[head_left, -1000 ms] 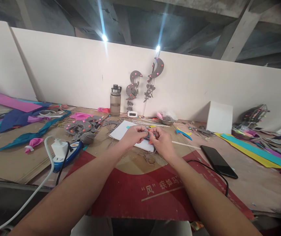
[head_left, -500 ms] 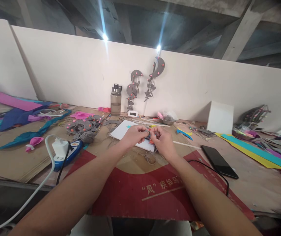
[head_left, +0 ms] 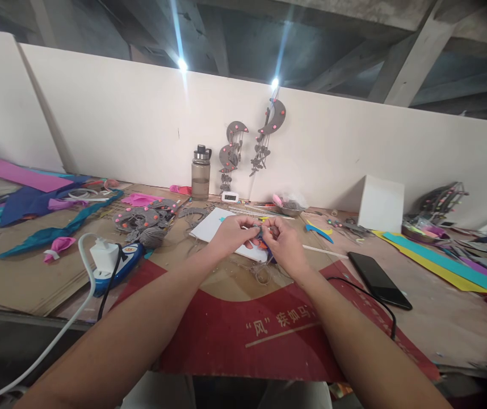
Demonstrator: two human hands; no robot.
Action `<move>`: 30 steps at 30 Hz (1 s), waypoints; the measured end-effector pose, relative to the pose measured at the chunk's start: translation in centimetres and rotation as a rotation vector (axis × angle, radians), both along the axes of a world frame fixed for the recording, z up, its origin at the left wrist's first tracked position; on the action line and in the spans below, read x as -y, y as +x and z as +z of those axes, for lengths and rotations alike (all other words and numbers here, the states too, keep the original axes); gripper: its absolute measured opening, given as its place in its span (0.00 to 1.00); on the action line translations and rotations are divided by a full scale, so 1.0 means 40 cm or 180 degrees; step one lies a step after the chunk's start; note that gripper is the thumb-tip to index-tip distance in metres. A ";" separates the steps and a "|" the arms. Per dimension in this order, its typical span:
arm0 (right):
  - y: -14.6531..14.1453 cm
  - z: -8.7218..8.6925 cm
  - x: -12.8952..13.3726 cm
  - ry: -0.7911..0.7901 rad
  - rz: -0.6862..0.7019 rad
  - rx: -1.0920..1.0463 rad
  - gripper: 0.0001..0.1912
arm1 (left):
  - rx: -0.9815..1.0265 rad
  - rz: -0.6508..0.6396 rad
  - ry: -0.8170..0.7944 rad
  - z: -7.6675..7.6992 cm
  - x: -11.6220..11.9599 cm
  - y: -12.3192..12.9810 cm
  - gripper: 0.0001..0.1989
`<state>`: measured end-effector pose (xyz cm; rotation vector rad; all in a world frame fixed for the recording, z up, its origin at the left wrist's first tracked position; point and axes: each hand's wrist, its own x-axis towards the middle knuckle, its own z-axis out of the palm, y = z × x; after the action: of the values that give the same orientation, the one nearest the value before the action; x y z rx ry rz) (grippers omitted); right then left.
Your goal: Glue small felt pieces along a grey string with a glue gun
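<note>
My left hand [head_left: 235, 234] and my right hand [head_left: 282, 241] meet over a white sheet [head_left: 212, 225], with fingertips pinched close together. Between the fingers is something small that I cannot make out. A bit of orange and dark blue [head_left: 263, 245] shows just under the fingertips, partly hidden by them. Thin clear thread [head_left: 262, 275] lies curled on the table below my hands.
A red printed board [head_left: 243, 341] covers the near edge. On the right are a black phone [head_left: 380, 279] and a cable; on the left, a blue power strip [head_left: 118, 272] and grey yarn [head_left: 152, 236]. A bottle [head_left: 201, 175] stands at the wall, near hanging grey moons [head_left: 276, 116].
Both hands stay over the sheet, with small shifts of the fingers. My left fingers have moved slightly, and a little more dark blue shows beside my right hand.
</note>
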<state>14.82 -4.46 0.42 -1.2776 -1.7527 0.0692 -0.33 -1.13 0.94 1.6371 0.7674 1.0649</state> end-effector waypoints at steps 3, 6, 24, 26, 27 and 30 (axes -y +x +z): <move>0.000 -0.001 -0.001 0.0005 -0.0012 0.0114 0.07 | -0.0449 0.0355 0.0348 0.007 0.007 -0.004 0.09; 0.001 0.000 -0.001 0.0047 0.0019 0.0180 0.06 | -0.0777 0.0802 0.1017 0.013 0.010 -0.009 0.07; -0.007 0.003 0.015 0.0163 0.0166 -0.0108 0.12 | -0.0309 0.0646 0.0863 -0.004 -0.007 -0.012 0.06; -0.005 0.002 0.014 0.0200 0.0152 -0.0036 0.10 | -0.0284 0.0631 0.0887 -0.003 -0.005 -0.012 0.06; -0.005 0.001 0.014 0.0188 0.0163 -0.0004 0.10 | -0.0273 0.0642 0.0896 -0.003 -0.003 -0.012 0.06; -0.004 -0.002 0.013 0.0078 0.0240 0.0010 0.11 | -0.0229 0.0707 0.0872 -0.002 0.000 -0.013 0.05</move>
<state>14.65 -5.00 0.33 -1.1946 -1.7991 0.0885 -0.86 -1.11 0.87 1.8604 0.8975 1.3206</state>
